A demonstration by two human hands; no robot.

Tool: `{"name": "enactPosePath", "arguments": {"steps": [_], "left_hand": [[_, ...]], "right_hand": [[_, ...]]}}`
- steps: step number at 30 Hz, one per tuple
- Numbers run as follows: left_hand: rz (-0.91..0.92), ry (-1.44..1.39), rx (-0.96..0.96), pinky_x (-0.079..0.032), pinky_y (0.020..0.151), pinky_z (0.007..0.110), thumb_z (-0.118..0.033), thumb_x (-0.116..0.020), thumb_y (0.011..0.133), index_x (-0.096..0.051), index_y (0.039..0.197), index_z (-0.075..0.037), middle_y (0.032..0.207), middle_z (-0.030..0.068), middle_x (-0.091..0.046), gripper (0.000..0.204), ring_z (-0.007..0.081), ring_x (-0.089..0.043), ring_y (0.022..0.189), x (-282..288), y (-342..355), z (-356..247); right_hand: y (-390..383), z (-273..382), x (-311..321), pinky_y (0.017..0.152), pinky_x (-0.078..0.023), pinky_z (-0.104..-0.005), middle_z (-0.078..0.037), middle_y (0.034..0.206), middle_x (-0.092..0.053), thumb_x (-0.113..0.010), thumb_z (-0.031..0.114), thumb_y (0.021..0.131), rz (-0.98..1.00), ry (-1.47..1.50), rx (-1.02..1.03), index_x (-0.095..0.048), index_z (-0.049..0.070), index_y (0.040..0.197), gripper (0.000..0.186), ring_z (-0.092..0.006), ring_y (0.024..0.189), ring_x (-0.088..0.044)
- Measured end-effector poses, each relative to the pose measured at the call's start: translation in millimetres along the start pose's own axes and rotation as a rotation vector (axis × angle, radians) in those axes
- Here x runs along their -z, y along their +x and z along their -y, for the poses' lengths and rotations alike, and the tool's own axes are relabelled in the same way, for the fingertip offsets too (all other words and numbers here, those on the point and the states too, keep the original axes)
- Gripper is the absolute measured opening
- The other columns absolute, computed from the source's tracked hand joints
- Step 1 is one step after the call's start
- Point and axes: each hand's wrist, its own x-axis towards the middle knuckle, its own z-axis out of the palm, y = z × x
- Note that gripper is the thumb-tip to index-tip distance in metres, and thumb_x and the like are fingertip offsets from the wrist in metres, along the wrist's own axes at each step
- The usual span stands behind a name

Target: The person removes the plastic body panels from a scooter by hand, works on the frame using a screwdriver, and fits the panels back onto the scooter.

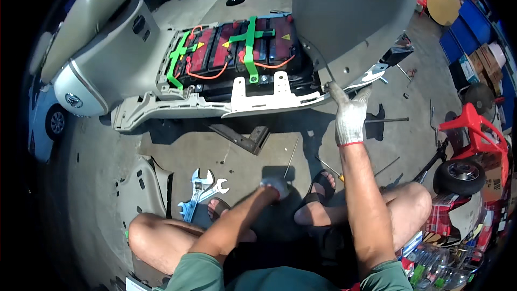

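Scooter's floor cover is already off with batteries [237, 48] exposed just left of our right hand [350, 116], which we curl, gloved, pinching the lower edge of the grey front panel [350, 16], while our left hand [276, 186] hangs low, loosely closed, grip unclear, wrenches [200, 189] beside it.

Hard, bright daylight falls from above, throwing sharp dark shadows onto the concrete floor [204, 145] beneath the scooter body [177, 105] and around the person's legs near the camera. The pale scooter panels on the left glare almost white. Fisheye distortion bends edges outward, and the rim fades to black, with far corners soft and smeared.
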Motion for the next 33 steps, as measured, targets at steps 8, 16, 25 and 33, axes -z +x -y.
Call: {"name": "enactPosePath", "arguments": {"steps": [8,16,25,33], "left_hand": [[-0.004,-0.1,0.273,-0.053,0.093,0.044,-0.027,-0.049,0.093,-0.055,0.129,0.005,0.122,0.0238,-0.065,0.049,0.0361,-0.065,0.113,-67,5,14],[0.025,-0.019,-0.155,-0.051,0.092,0.045,-0.039,-0.055,0.091,-0.063,0.126,-0.01,0.118,0.0197,-0.067,0.047,0.0374,-0.066,0.105,19,-2,54],[-0.1,-0.149,-0.013,-0.051,0.083,0.042,-0.031,-0.074,0.082,-0.068,0.103,-0.005,0.1,0.018,-0.068,0.035,0.0337,-0.066,0.094,249,-208,72],[-0.613,-0.482,0.141,-0.049,0.077,0.03,-0.02,-0.074,0.079,-0.067,0.109,-0.001,0.091,0.003,-0.064,0.036,0.0125,-0.056,0.082,295,-316,92]], "right_hand": [[3,2,8,0.114,-0.028,-0.0348,-0.032,0.147,-0.037,-0.08,0.03,0.079,0.047,-0.066,0.001,-0.024,-0.017,0.146,0.099,-0.0346,0.136,-0.038],[3,3,-1,0.12,-0.02,-0.0358,-0.034,0.155,-0.022,-0.081,0.032,0.076,0.007,-0.101,-0.087,-0.014,-0.016,0.149,0.11,-0.036,0.146,-0.025],[9,-20,-2,0.118,-0.022,-0.0349,-0.03,0.154,-0.027,-0.082,0.025,0.077,-0.033,-0.099,-0.007,-0.016,-0.016,0.148,0.105,-0.0327,0.142,-0.032],[1,2,-5,0.12,-0.02,-0.0354,-0.029,0.155,-0.026,-0.083,0.027,0.077,0.005,0.059,-0.009,-0.016,-0.013,0.15,0.107,-0.0328,0.143,-0.029]]}}
